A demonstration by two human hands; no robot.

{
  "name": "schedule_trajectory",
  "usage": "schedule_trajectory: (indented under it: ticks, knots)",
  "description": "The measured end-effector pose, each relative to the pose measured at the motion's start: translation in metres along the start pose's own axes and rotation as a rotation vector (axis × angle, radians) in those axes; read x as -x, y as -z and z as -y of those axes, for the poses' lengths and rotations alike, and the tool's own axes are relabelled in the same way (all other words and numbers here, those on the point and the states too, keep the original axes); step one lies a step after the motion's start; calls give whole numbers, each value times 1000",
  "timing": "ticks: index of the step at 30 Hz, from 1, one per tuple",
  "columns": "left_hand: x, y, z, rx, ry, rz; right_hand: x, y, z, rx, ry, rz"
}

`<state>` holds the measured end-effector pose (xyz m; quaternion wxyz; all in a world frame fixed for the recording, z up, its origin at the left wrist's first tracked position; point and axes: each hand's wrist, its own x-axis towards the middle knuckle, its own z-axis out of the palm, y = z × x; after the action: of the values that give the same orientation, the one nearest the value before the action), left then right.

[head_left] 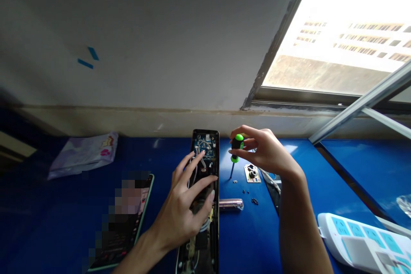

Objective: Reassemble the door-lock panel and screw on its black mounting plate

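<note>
My right hand (261, 147) pinches a green and black screwdriver (237, 147) by its handle. The shaft slants down, its tip close to a few small silvery screws (235, 181) on the blue table. Fingers spread, my left hand (186, 205) lies over a long black device casing (215, 218), its fingertips on or just above the insides. Within the casing show a blue circuit board (208, 147) at the far end and thin white and grey wires. My left hand hides much of the middle of the casing.
Right of the casing are a small board with a round black part (252, 174), dark screws (254, 201) and a shiny pinkish cylinder (231, 204). A phone (141, 218) and a purple-white packet (86, 154) lie left; a power strip (362, 239) sits right, near a metal frame (356, 105).
</note>
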<state>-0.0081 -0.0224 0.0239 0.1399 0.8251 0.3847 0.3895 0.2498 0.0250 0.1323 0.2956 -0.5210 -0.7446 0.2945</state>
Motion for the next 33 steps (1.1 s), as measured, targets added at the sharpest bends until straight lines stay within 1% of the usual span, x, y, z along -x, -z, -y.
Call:
schedule_trajectory:
  ticks: [2, 4, 6, 9, 11, 14, 16, 18, 22, 27, 33]
  knots:
    - [-1, 0, 1, 11, -11, -37, 3, 3, 4, -6, 32, -27]
    - [-3, 2, 1, 18, -28, -98, 8, 6, 10, 2, 118, -114]
    - [-6, 4, -1, 14, -43, -156, 15, 9, 18, 26, 233, -275]
    - [-9, 7, -2, 13, -48, -220, 24, 10, 29, -38, 332, -478]
    - [-9, 7, 1, 27, -15, -291, 28, 9, 35, -117, 386, -576]
    - [-4, 5, 9, 99, 78, -404, 29, 7, 42, -180, 452, -679]
    - [-1, 4, 14, 171, 117, -415, 28, 5, 44, -209, 475, -717]
    - [0, 3, 16, 227, 114, -398, 26, 4, 44, -248, 480, -734]
    - [0, 3, 13, 283, 94, -392, 21, 0, 44, -292, 505, -729]
    - [2, 0, 9, 365, 126, -373, 16, -8, 44, -281, 478, -776]
    - [2, -1, 8, 422, 142, -372, 12, -13, 46, -319, 497, -793]
